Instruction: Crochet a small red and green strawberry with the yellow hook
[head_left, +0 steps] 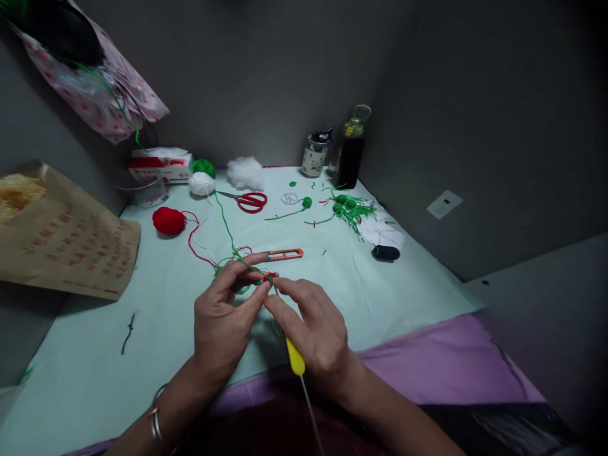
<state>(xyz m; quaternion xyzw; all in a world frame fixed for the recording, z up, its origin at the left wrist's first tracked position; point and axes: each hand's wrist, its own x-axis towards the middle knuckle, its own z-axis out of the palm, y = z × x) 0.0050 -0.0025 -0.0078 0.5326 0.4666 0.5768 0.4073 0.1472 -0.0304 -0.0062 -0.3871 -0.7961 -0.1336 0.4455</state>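
My left hand (225, 316) pinches a small red and green crochet piece (270, 278) between thumb and fingers. Green yarn (227, 225) runs from it, across the left fingers, back to a green yarn ball (204, 167). My right hand (313, 326) is closed around a crochet hook with a yellow handle (295, 358), its tip end at the piece. Just beyond the left fingertips lie orange thread snips (285, 254). A red yarn ball (169, 221) sits to the left, its strand leading toward the left hand. The stitches themselves are too small to make out.
Red-handled scissors (252, 202), white stuffing (246, 173) and a white yarn ball (202, 184) lie farther back. Green crocheted balls with cut yarn ends (351, 212) are at right, before a bottle (351, 155) and a jar (314, 157). A paper bag (80, 240) stands left.
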